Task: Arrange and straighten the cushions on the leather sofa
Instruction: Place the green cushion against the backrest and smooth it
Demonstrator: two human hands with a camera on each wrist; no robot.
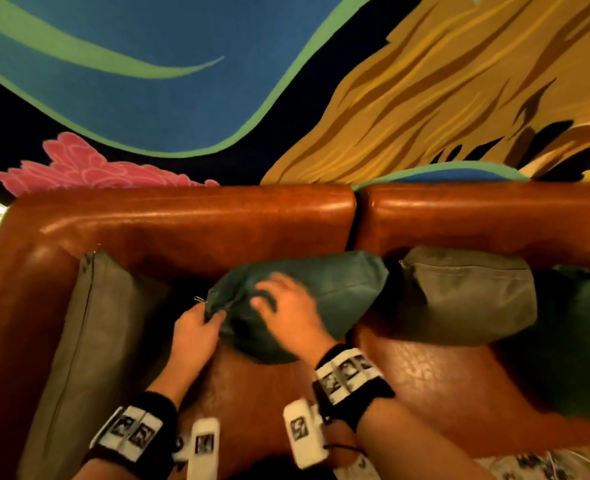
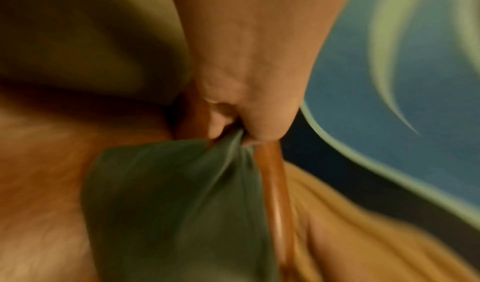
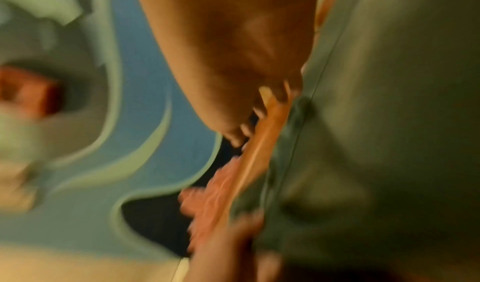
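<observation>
A dark teal cushion leans against the backrest of the brown leather sofa, near the middle. My left hand pinches its left corner by the zip; the left wrist view shows the fabric corner bunched between thumb and fingers of that hand. My right hand lies flat on the cushion's front with fingers spread, blurred in the right wrist view. An olive cushion stands against the left armrest. Another olive cushion leans to the right of the teal one.
A further dark teal cushion lies at the far right on the seat. The bare leather seat shows in front of the cushions. A painted wall rises behind the backrest. Both wrist views are motion-blurred.
</observation>
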